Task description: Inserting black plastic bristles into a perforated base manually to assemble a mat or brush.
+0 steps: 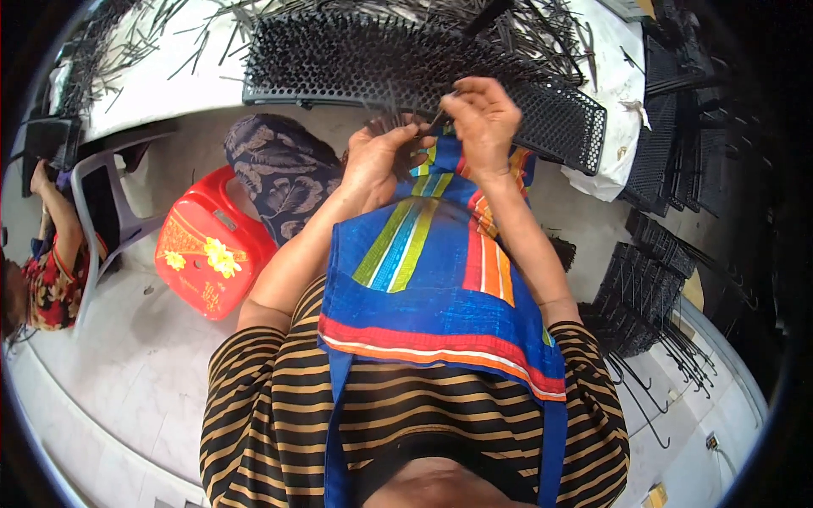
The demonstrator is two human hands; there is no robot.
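Observation:
My left hand [371,165] is closed around a loose bunch of thin dark strips [391,121], which fan out past the fingers. Close to its right, my right hand [485,127] pinches the end of one thin dark strip [439,117] that slants toward the bunch. Both hands are above my lap, at the near edge of a long black perforated rack [559,129]. Upright dark pieces crowd the rack's left and middle holes, while bare holes show at its right end. Motion blurs the strips, so their exact kind is unclear.
Loose dark strips [199,46] lie scattered over the white-covered table [140,93]. A red stool [190,245] with yellow flowers stands at left, near another person's arm [63,212] and a pale chair [85,173]. Black racks with hooked wires [635,292] are stacked at right.

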